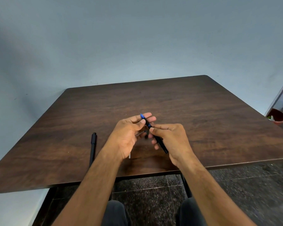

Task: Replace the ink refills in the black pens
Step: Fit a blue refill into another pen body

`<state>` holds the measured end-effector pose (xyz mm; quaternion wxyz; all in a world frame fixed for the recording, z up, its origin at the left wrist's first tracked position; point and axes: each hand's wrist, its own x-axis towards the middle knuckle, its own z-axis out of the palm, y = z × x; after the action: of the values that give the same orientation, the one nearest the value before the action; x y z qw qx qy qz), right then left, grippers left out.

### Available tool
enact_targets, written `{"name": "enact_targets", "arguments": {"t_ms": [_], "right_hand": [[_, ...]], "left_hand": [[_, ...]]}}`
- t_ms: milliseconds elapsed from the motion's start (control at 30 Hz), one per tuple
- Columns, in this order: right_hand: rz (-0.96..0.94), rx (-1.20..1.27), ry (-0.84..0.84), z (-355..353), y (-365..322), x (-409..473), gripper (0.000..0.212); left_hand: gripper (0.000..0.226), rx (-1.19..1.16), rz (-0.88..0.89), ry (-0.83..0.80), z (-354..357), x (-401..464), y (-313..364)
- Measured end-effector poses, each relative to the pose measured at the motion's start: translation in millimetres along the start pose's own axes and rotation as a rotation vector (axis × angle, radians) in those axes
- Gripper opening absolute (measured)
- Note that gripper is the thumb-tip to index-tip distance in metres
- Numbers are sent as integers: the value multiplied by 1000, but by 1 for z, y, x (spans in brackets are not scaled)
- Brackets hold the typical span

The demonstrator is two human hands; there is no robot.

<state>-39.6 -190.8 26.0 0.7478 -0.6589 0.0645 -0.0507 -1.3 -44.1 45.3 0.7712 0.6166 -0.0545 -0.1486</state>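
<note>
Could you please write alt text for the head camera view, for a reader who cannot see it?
Both hands hold a black pen with a blue tip above a dark wooden table, the left hand at its tip end and the right hand round its barrel. A second black pen lies on the table to the left.

A dark wood-grain worktop (203,101) with rounded corners is set against a pale blue-grey wall (137,38), a dark speckled tiled floor (235,185) is seen beneath it, and a reddish-brown pot (278,117) is seen at the right edge, partly cut off.
</note>
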Motion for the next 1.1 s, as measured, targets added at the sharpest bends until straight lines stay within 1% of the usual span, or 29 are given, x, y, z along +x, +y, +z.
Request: {"name": "enact_targets", "arguments": {"t_ms": [167, 300, 433, 500, 600, 667, 733, 800, 867, 967, 1100], "right_hand": [[-9, 46, -24, 4, 0, -2, 15], [-4, 61, -34, 4, -1, -2, 15], [-13, 57, -35, 3, -1, -3, 14], [-19, 69, -36, 3, -1, -3, 14], [-26, 79, -17, 3, 0, -1, 15], [-28, 73, 7, 1, 1, 0, 16], [-26, 63, 20, 0, 2, 2, 15], [-23, 69, 17, 1, 3, 2, 15], [-17, 91, 5, 3, 3, 1, 16], [-1, 109, -14, 4, 3, -1, 17], [1, 102, -13, 3, 4, -1, 17]], "left_hand": [[18, 29, 20, 172, 2, 2, -2], [29, 9, 1, 267, 4, 7, -3], [35, 4, -10, 299, 6, 9, -4], [34, 3, -14, 284, 8, 9, -4], [31, -44, -30, 162, 8, 6, -3], [25, -62, -35, 81, 4, 5, -3], [24, -33, -24, 53, 1, 4, -3], [21, -19, -3, 87, 0, 3, -3], [18, -30, -4, 159, 2, 2, -2], [26, -76, -27, 264, 2, 6, -3], [28, -71, -44, 272, 1, 9, -5]]}}
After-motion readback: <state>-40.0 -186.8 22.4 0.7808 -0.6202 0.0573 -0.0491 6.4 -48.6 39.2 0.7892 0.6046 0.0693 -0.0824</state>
